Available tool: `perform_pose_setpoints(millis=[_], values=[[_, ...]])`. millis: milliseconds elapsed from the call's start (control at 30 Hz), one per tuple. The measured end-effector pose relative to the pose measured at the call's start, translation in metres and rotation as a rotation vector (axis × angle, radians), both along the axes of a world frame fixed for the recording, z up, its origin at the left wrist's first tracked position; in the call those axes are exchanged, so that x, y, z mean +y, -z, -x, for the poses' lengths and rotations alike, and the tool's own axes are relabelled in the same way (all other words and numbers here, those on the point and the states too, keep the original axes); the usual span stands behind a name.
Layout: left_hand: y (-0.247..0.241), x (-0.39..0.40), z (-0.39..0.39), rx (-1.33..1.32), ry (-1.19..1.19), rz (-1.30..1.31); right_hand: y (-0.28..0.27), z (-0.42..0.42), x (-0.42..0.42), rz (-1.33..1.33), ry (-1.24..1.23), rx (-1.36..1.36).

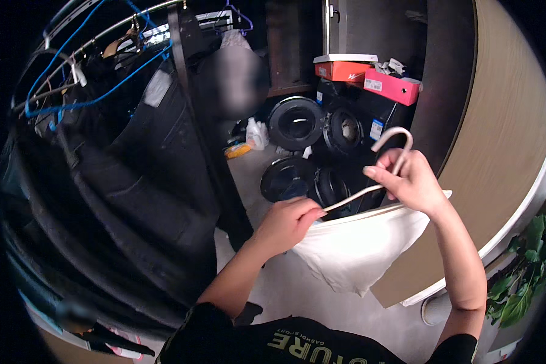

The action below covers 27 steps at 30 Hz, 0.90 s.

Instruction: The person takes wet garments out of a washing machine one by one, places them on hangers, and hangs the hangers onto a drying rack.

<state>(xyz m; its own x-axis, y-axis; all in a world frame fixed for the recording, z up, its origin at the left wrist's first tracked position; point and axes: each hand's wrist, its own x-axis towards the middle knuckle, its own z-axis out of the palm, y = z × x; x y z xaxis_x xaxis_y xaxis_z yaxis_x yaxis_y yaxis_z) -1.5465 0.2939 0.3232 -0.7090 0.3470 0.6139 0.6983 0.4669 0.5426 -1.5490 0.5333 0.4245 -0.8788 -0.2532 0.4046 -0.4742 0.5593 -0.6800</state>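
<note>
A white garment (pixel 359 250) hangs in front of my body, spread along a pale clothes hanger (pixel 355 196). My left hand (pixel 289 223) pinches the hanger's left arm together with the cloth's upper corner. Up by the curved hook (pixel 398 132), my right hand (pixel 407 179) grips the hanger between thumb and fingers. The hook's open end points left, above that hand. Part of the hanger's right side is hidden behind the right hand and the cloth.
Dark clothes (pixel 136 182) hang from a metal rail (pixel 118 25) at left, with a blue hanger (pixel 95 104) there. Ahead stand black machines with round doors (pixel 295 123), shoe boxes (pixel 346 70) above. A white bottle (pixel 256 134) is on the floor; a wooden panel (pixel 505 123) and plant (pixel 523 268) are right.
</note>
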Motion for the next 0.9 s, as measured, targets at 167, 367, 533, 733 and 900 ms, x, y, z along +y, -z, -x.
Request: perform_pose_setpoints(millis=[167, 367, 533, 733, 900], values=[[-0.018, -0.025, 0.051, 0.449, -0.256, 0.028, -0.009, 0.054, 0.007, -0.043, -0.172, 0.075], [-0.049, -0.062, 0.109, 0.72, -0.471, -0.096, -0.005, 0.092, 0.051, -0.232, -0.263, -0.003], [-0.076, -0.078, 0.136, 0.896, -0.555, -0.096, -0.028, 0.111, 0.046, 0.097, -0.608, -0.304], [-0.09, -0.049, 0.12, 0.83, -0.839, -0.258, -0.068, 0.113, 0.022, 0.322, -0.675, -0.174], [-0.117, 0.01, 0.077, 0.675, -0.552, -0.332, -0.128, 0.115, -0.014, 0.438, -0.762, -0.005]])
